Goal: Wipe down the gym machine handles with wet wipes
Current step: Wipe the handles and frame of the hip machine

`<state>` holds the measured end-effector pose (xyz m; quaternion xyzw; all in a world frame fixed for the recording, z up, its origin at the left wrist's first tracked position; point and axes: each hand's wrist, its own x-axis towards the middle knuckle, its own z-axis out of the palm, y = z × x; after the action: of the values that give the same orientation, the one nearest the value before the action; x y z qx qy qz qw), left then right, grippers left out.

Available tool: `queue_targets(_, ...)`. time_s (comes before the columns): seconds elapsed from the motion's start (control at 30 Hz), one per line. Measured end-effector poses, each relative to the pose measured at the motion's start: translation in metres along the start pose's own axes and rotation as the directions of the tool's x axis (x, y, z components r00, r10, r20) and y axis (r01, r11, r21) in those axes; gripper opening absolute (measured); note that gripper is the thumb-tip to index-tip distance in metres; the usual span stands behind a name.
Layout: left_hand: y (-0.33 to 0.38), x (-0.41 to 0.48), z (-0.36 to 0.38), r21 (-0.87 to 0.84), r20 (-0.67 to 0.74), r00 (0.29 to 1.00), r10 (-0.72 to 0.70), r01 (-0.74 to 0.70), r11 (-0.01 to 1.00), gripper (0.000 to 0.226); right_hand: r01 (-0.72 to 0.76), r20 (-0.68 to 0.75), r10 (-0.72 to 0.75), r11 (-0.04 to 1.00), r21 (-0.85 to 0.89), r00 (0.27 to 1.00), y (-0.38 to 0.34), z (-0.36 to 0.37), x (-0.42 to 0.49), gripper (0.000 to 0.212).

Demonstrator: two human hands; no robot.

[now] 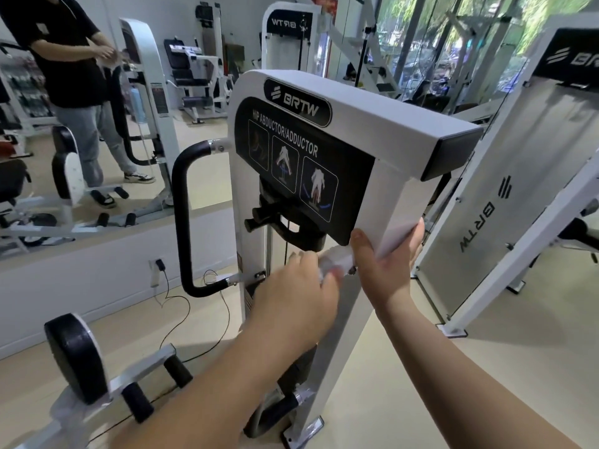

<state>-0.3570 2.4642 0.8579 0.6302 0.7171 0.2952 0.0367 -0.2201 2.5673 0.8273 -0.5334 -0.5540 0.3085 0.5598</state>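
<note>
The fingers of my left hand (299, 286) are curled round a bunched white wet wipe (337, 259). The wipe sticks out past my fingertips, which are blurred, so I cannot tell how tightly they close. Just to the right of the wipe, my right hand (387, 264) grips the white upright post (398, 218) of the machine. The thumb lies up the post's front face and the other fingers wrap behind its far edge. The wipe sits between my two hands, close against the base of my right thumb. I cannot tell which part of the machine it touches.

Right above my thumb tip is the corner of the black instruction panel (304, 163), lettered HIP ABDUCTOR/ADDUCTOR. Well left of my left hand a black curved handle (181, 222) stands off the frame, apart from the wipe. Below my left forearm a second black handle (280, 408) with a chrome end shows near the floor. Further left a black cable (181, 319) trails from a wall socket (157, 270). A round black pad (76, 358) sits at lower left, and above it a mirror (81, 124) shows a standing person.
</note>
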Motion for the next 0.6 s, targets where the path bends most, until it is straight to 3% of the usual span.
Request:
queue_targets(0.07, 0.006, -0.004, 0.009, 0.112, 0.064, 0.997, 0.033, -0.04, 0.993, 0.037, -0.004, -0.008, 0.004, 1.0, 0.013, 1.0, 0.001, 0.002, -0.001, 0.117)
queue_targets(0.13, 0.006, 0.008, 0.008, 0.133, 0.102, 0.995, 0.023, -0.036, 0.99, 0.036, -0.008, -0.013, 0.009, 1.0, 0.025, 1.0, 0.002, 0.004, -0.001, 0.117)
queue_targets(0.2, 0.005, 0.022, 0.005, 0.143, 0.229, 0.973, -0.014, -0.019, 0.99, 0.028, -0.016, -0.013, 0.016, 0.999, 0.046, 1.0, 0.003, 0.004, -0.001, 0.116)
queue_targets(0.3, -0.003, 0.042, -0.002, -0.057, 0.455, 0.888, -0.06, 0.096, 0.994, 0.018, -0.017, -0.031, 0.019, 0.999, 0.05, 0.999, 0.005, 0.004, -0.002, 0.114)
queue_targets(0.4, -0.015, 0.055, -0.01, -0.368, 0.727, 0.687, -0.012, 0.403, 0.838, 0.009, -0.017, -0.036, 0.018, 0.999, 0.027, 0.999, 0.005, 0.005, -0.002, 0.111)
queue_targets(0.5, -0.027, 0.061, -0.01, -0.42, 0.904, 0.364, 0.225, 0.651, 0.632, 0.019, -0.03, -0.041, 0.031, 0.999, 0.02, 0.999, 0.003, 0.005, -0.003, 0.111)
queue_targets(0.53, -0.029, 0.063, -0.009, -0.403, 0.915, 0.299, 0.27, 0.686, 0.606, 0.024, -0.03, -0.049, 0.031, 0.999, 0.019, 0.998, 0.003, 0.005, -0.003, 0.111)
queue_targets(0.6, -0.027, 0.067, -0.01, -0.366, 0.931, 0.267, 0.251, 0.68, 0.636, 0.038, -0.033, -0.058, 0.034, 0.999, 0.025, 0.998, 0.002, 0.006, -0.002, 0.113)
